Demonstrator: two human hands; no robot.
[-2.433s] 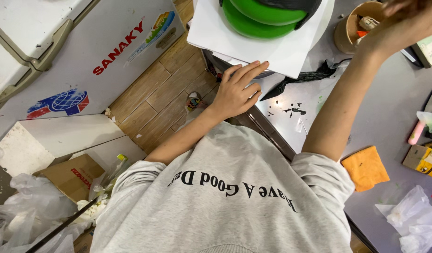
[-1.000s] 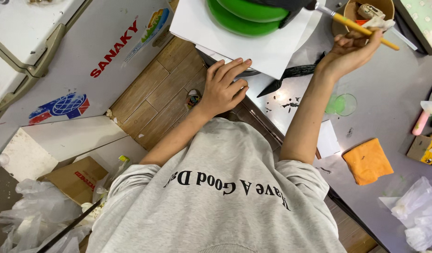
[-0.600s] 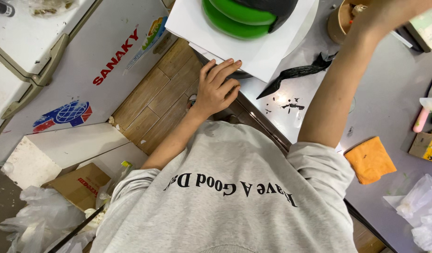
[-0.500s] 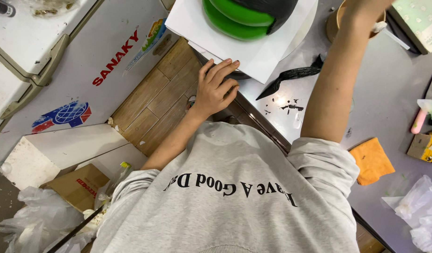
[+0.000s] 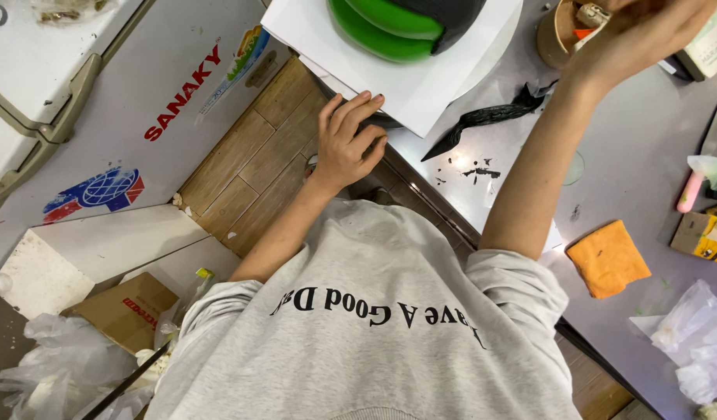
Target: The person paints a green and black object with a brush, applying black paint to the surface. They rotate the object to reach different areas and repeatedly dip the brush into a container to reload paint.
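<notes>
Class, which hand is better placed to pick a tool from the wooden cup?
Right. The right hand is over the wooden cup, while the left hand rests across the table on the edge of the white board under the green cake.

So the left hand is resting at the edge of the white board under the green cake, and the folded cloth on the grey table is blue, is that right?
Not quite. The head view shows the cloth on the grey table is orange, not blue. The rest holds: the left hand rests at the edge of the white board under the green cake.
</notes>
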